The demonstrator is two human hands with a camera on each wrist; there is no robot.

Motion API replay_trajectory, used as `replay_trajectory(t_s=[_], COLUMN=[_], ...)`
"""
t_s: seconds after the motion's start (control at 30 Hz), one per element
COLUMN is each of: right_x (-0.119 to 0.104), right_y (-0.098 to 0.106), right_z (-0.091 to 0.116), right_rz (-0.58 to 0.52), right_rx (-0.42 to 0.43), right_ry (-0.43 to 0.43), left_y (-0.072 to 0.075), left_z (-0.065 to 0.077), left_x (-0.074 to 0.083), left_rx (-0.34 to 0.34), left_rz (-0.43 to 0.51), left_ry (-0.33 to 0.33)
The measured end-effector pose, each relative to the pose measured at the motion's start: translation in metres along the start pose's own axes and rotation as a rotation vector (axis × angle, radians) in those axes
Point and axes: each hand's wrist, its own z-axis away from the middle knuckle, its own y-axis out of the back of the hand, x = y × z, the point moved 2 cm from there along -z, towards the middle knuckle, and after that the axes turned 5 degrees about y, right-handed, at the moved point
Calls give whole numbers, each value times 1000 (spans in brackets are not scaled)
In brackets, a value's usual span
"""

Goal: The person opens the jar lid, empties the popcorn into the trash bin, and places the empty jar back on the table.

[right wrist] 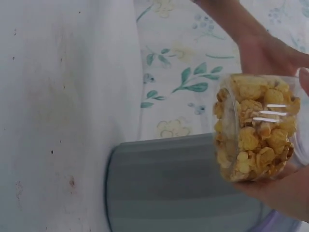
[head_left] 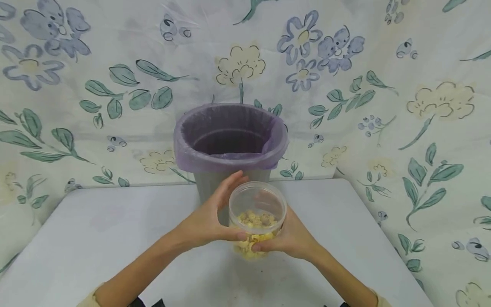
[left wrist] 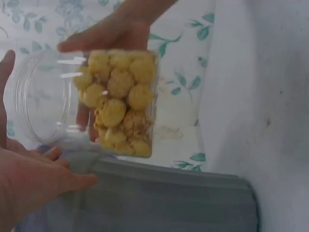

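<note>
A clear plastic jar (head_left: pixel 258 217) partly filled with yellow popcorn (left wrist: pixel 118 96) is held upright above the table, in front of the trash bin. My right hand (head_left: pixel 293 236) grips it from the right side, with the thumb across the front. On the jar's other side is my left hand (head_left: pixel 209 217), its fingers spread and its thumb near the jar's front. A gap shows between the left palm and the jar; whether the left fingertips touch it is unclear. In the right wrist view, popcorn (right wrist: pixel 258 128) fills the jar's lower part.
Behind the jar stands a grey trash bin (head_left: pixel 207 187) lined with a purple bag (head_left: pixel 230 164). Both are on or at the far edge of a white table (head_left: pixel 134 226) with small dark specks. A floral cloth (head_left: pixel 245 25) hangs behind and beside the table.
</note>
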Motion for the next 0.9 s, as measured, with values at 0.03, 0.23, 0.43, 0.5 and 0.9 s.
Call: replay_trajectory(t_s=[0.03, 0.23, 0.43, 0.5, 0.9], right_x=[0, 0, -1, -1, -1], right_y=[0, -3, -2, -2, -3], right_z=[0, 1, 0, 0, -1], right_rz=[-15, -62, -27, -5, -32], right_rx=[-13, -92, -49, -22, -55], right_ry=[-2, 2, 21, 13, 27], left_y=[5, 16, 4, -2, 9], left_z=[-1, -9, -6, -4, -5], left_x=[-1, -7, -6, -6, 0], left_rx=[-45, -247, -71, 10, -109], left_rz=[17, 113, 47, 8, -80], left_ry=[1, 31, 8, 1, 42])
